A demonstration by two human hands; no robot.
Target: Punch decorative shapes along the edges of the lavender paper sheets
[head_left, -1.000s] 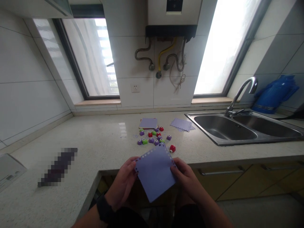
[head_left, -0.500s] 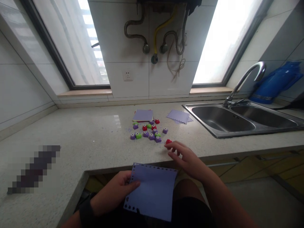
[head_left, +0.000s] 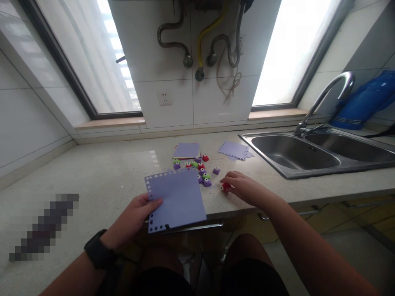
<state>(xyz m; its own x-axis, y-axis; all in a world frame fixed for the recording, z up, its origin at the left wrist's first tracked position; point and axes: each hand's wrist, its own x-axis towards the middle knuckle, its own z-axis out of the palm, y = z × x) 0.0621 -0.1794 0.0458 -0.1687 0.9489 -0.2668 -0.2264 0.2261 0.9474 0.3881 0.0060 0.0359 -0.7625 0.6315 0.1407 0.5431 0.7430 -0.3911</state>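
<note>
I note both pieces at hand: left hand (head_left: 135, 213) has raised its pinched purple sheet (head_left: 178, 201), right hand (head_left: 247, 190) reached red punch (head_left: 226, 186), grip indeterminable.

The purple paper sheet (head_left: 177, 199), with small holes along its top and left edges, is tilted; the red craft punch (head_left: 226, 186) lies tipped on the surface (head_left: 101, 176).

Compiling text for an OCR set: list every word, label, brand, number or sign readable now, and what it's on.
None readable in the current view.
Purple sheet in the left hand: cut-out shapes along edges, no lettering visible.
Small coloured punches: too small to tell if marked.
Black wristband: nothing legible.
Pixelated patch on the counter: blocked out, any text unreadable.
</note>
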